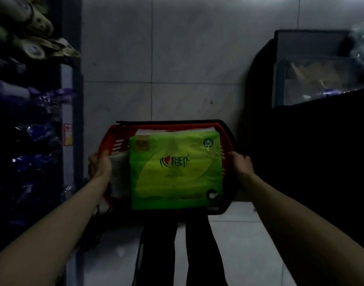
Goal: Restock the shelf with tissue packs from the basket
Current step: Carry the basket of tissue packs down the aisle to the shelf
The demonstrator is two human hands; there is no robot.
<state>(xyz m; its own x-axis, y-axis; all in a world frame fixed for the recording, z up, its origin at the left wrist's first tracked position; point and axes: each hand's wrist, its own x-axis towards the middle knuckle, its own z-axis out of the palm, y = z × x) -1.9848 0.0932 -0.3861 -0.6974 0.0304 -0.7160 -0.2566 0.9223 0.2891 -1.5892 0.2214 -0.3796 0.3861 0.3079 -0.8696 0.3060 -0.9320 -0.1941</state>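
A red plastic basket [113, 139] with a black handle is held out in front of me above the floor. A large green tissue pack [175, 172] lies on top inside it, with a white pack [120, 174] partly showing at its left. My left hand [99, 165] grips the basket's left rim. My right hand [241, 164] grips the right rim. The shelf [73, 112] stands at the left, dark, with purple wrapped packs [42, 131] on its levels.
Pale rolled goods [30, 38] sit on the shelf's upper level. A dark counter with a glass-topped case [313, 75] fills the right side. A tiled wall is straight ahead, and my legs stand on a light tiled floor [239, 254] below the basket.
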